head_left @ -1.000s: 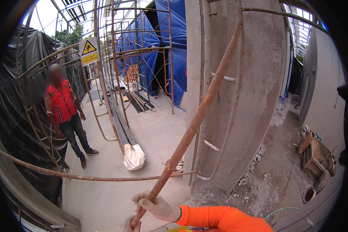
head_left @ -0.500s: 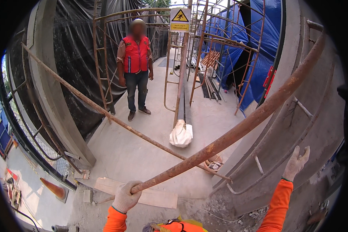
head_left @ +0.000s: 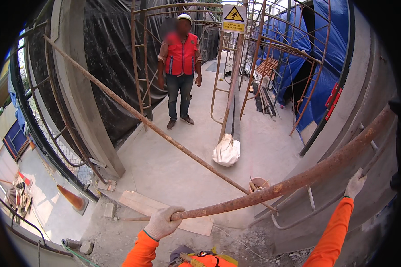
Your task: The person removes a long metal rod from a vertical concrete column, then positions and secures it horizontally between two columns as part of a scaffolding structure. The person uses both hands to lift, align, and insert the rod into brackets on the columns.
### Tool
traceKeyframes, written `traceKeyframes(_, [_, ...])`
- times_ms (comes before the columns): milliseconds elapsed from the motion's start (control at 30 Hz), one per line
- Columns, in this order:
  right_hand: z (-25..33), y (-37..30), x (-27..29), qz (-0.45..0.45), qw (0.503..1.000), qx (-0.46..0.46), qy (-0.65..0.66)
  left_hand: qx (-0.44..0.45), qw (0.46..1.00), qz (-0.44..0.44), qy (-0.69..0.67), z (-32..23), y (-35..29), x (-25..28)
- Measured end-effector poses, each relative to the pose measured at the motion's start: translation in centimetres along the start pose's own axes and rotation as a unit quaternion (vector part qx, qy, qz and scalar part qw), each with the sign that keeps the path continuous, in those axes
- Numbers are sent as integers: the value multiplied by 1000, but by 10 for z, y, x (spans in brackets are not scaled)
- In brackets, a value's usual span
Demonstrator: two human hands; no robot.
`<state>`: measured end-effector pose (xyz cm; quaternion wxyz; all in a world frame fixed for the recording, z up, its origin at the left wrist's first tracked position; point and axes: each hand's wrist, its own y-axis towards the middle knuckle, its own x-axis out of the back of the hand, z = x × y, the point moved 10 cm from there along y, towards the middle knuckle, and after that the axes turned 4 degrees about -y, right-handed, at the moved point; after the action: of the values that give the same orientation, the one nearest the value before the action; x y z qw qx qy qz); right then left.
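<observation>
The left hand (head_left: 162, 222) is gripping the low end of the rusty pipe (head_left: 298, 180); the right hand (head_left: 355, 183) is supporting it higher up, fingers partly open beneath. Advisable: keeping both grips firm and the pipe clear of the brace (head_left: 142, 118) and the person (head_left: 179, 71).

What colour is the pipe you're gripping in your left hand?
Rusty reddish-brown with pale patches: the steel pipe in the left hand, shown best in the head view.

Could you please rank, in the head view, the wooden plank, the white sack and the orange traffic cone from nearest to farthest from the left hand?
From the left hand:
1. Wooden plank, just beyond it on the ground.
2. Orange traffic cone, to the left.
3. White sack, farther ahead, at the pole's foot.
</observation>
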<state>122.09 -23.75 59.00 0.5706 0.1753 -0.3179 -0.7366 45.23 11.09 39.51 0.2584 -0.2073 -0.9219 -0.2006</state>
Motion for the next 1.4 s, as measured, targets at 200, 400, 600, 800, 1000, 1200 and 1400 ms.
traceKeyframes(200, [-5,10,5,-39,997,51,-52,-20,999,-22,-25,-2,13,5])
traceKeyframes(400, [0,4,5,-35,997,47,-56,-8,1000,-13,-23,-3,13,2])
traceKeyframes(600, [16,-6,7,-54,995,64,-54,10,999,-12,-40,-4,10,-7])
traceKeyframes(800, [14,-4,9,-58,992,86,-68,10,999,-8,-36,-3,10,-23])
traceKeyframes(1000, [6,2,7,-62,993,70,-74,-30,986,-59,151,-2,49,-16])
traceKeyframes(1200, [8,3,8,-57,990,81,-98,-124,899,-150,392,-13,135,23])
traceKeyframes(1400, [15,-5,10,-56,993,76,-67,-118,879,-114,448,-8,185,26])
